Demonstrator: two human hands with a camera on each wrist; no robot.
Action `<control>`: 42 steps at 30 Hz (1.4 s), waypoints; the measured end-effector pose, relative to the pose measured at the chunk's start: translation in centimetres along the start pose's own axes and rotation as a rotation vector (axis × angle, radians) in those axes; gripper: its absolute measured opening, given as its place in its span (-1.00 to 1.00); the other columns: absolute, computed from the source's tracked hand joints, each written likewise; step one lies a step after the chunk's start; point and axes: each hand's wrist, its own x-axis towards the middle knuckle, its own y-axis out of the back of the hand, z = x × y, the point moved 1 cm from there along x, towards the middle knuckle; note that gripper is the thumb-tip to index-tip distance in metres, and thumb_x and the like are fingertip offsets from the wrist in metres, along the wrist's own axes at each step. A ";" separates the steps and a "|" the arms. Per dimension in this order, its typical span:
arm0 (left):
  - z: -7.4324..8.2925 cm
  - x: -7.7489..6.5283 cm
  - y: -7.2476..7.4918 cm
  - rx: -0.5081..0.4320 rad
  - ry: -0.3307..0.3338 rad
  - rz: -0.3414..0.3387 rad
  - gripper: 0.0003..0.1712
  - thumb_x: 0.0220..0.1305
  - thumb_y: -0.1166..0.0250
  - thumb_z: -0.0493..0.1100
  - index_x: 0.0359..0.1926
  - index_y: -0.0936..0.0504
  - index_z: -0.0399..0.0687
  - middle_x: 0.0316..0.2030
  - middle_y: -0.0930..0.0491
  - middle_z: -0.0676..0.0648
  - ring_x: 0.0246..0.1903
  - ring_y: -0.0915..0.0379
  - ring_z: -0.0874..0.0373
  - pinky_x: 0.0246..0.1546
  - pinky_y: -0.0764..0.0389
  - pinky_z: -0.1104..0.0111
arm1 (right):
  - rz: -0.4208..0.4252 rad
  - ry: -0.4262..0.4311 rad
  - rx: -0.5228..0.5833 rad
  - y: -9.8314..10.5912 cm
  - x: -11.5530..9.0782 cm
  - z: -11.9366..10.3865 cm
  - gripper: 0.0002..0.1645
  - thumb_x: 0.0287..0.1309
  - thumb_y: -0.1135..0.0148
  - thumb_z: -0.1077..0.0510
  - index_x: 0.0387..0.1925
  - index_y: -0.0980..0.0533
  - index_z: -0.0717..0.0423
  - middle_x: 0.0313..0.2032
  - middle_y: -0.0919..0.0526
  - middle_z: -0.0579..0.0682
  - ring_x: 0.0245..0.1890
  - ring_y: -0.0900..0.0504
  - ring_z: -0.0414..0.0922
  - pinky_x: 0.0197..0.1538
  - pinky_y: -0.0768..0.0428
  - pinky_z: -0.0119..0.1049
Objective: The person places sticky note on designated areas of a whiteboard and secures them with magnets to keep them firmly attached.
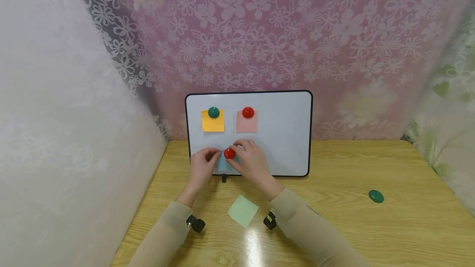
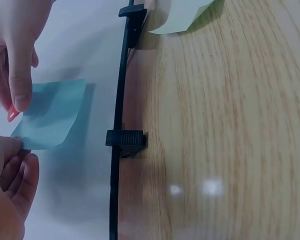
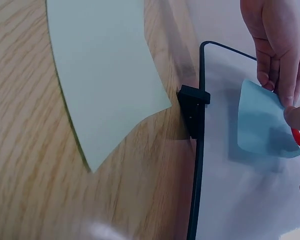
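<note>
Against the whiteboard [image 1: 283,135], my left hand [image 1: 201,166] pinches a blue sticky note [image 2: 55,117] at its upper left corner. My right hand [image 1: 254,164] holds a round red magnet [image 1: 229,153] between thumb and fingers, over the note's top edge. The note's lower edge curls off the board in the left wrist view. Above the hands, a green magnet [image 1: 213,112] sits on an orange note [image 1: 213,124], and another red magnet [image 1: 248,112] sits on a pink note [image 1: 246,125].
A pale green sticky note [image 1: 243,211] lies on the wooden table [image 1: 334,226] between my forearms. Far to the right is a loose green magnet [image 1: 376,196]. Black feet [image 2: 127,139] support the board's lower edge. A patterned curtain [image 1: 259,44] hangs behind the board.
</note>
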 end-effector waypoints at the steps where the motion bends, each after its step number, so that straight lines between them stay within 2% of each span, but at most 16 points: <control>1: 0.0 0.0 0.0 0.002 0.004 0.000 -0.85 0.51 -0.41 -0.16 -0.09 -0.84 -0.12 -0.24 -0.78 0.00 -0.29 -0.61 0.11 -0.25 -0.67 0.28 | -0.004 -0.004 -0.004 0.0 0.1 0.0 -0.48 0.20 -0.63 -0.12 0.07 -0.75 0.09 0.03 -0.68 0.02 0.05 -0.62 0.02 0.04 -0.70 -0.15; 8: -0.4 0.3 -0.2 0.010 0.019 0.017 -0.86 0.51 -0.40 -0.17 -0.08 -0.84 -0.13 -0.23 -0.78 -0.02 -0.29 -0.62 0.13 -0.26 -0.66 0.30 | -0.036 -0.038 -0.013 0.0 0.9 -0.3 -0.48 0.22 -0.62 -0.10 0.10 -0.74 0.09 0.06 -0.66 0.02 0.07 -0.60 0.02 0.06 -0.68 -0.16; 15: -0.6 0.5 -0.2 0.000 0.010 0.037 -0.87 0.49 -0.42 -0.19 -0.09 -0.84 -0.14 -0.23 -0.79 -0.03 -0.30 -0.63 0.13 -0.26 -0.66 0.30 | -0.030 -0.022 -0.049 -0.3 1.4 -0.3 -0.50 0.21 -0.63 -0.10 0.08 -0.75 0.06 0.03 -0.67 0.00 0.04 -0.61 0.00 -0.01 -0.69 -0.18; 21: -0.6 0.5 -0.2 0.005 0.004 0.044 -0.86 0.50 -0.41 -0.18 -0.09 -0.84 -0.15 -0.22 -0.80 -0.03 -0.29 -0.64 0.12 -0.25 -0.67 0.29 | -0.019 -0.014 -0.059 -0.8 1.4 -0.2 -0.50 0.19 -0.64 -0.11 0.07 -0.76 0.04 0.02 -0.67 -0.01 0.03 -0.61 -0.01 -0.08 -0.69 -0.17; 29: -0.7 0.6 -0.2 0.027 -0.009 0.055 -0.86 0.50 -0.41 -0.17 -0.09 -0.84 -0.13 -0.23 -0.80 -0.02 -0.30 -0.65 0.13 -0.25 -0.68 0.27 | -0.052 -0.028 -0.066 -1.2 1.4 -0.1 -0.49 0.22 -0.62 -0.11 0.10 -0.75 0.03 0.03 -0.66 -0.01 0.06 -0.58 0.00 -0.05 -0.68 -0.16; 42: -0.6 0.7 -0.3 0.025 0.011 0.055 -0.85 0.50 -0.41 -0.18 -0.08 -0.84 -0.14 -0.22 -0.80 -0.03 -0.29 -0.65 0.11 -0.24 -0.68 0.25 | -0.069 -0.035 -0.069 -0.9 1.4 -0.3 -0.48 0.22 -0.62 -0.09 0.12 -0.74 0.05 0.02 -0.67 0.00 0.06 -0.59 -0.01 -0.03 -0.69 -0.18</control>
